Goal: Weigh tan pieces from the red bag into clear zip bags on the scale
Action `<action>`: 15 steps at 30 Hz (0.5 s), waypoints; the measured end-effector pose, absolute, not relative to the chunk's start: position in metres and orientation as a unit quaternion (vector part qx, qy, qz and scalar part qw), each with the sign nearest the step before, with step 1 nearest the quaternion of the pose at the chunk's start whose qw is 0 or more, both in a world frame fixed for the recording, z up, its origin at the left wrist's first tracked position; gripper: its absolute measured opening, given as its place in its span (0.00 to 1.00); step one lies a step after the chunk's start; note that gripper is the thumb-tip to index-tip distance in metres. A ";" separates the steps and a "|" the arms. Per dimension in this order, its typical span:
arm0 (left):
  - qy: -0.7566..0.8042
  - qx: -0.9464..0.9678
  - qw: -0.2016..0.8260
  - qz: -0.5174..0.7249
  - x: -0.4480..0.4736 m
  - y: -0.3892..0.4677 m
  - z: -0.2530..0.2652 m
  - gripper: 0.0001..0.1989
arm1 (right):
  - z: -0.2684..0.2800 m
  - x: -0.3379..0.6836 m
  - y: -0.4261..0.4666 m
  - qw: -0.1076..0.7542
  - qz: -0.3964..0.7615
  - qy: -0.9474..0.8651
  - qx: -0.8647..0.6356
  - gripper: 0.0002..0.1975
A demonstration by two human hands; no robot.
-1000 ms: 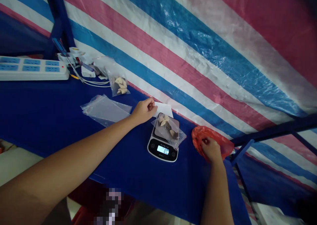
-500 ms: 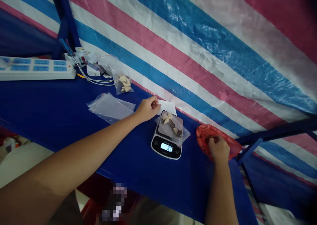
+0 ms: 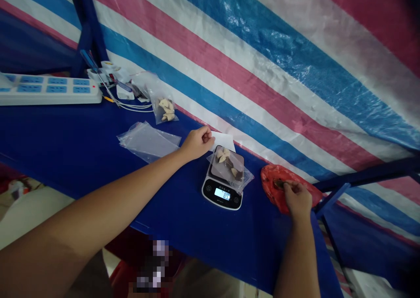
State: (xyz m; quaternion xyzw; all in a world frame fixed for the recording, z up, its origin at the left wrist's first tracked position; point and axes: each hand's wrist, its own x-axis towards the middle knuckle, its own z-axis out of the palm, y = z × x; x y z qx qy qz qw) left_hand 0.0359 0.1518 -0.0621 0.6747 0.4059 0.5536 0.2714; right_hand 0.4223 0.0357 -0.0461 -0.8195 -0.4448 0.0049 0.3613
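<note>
My left hand [image 3: 199, 141], its fingers curled in and nothing showing in them, rests beside a white sheet of paper [image 3: 224, 140]. Just right of it stands a digital kitchen scale [image 3: 222, 194] with a lit display that seems to read 8.9. A clear zip bag [image 3: 241, 182] lies on its plate, with several pale and dark dried pieces [image 3: 224, 155] in or on it. Over an open red plastic bag [image 3: 274, 201], my right hand [image 3: 298, 197] pinches a dark brown dried piece [image 3: 279, 184]. What else the red bag holds is mostly hidden.
Flat clear bags [image 3: 147, 140] lie left of my left forearm. Behind them leans a filled clear bag [image 3: 166, 110] of pale pieces. A screwdriver [image 3: 98, 75], white cables and a power strip [image 3: 49, 90] are at the far left. A striped tarp [image 3: 229, 70] rises behind the blue table [image 3: 183, 219].
My right hand has lifted slightly and shifted right out of the red bag's opening, and a dark brown piece now shows at its fingertips. The left hand keeps its place by the paper.
</note>
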 end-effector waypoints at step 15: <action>0.406 0.681 0.258 0.553 0.036 0.152 -0.063 0.09 | -0.034 0.411 0.029 0.396 -0.013 -0.404 -0.825 0.15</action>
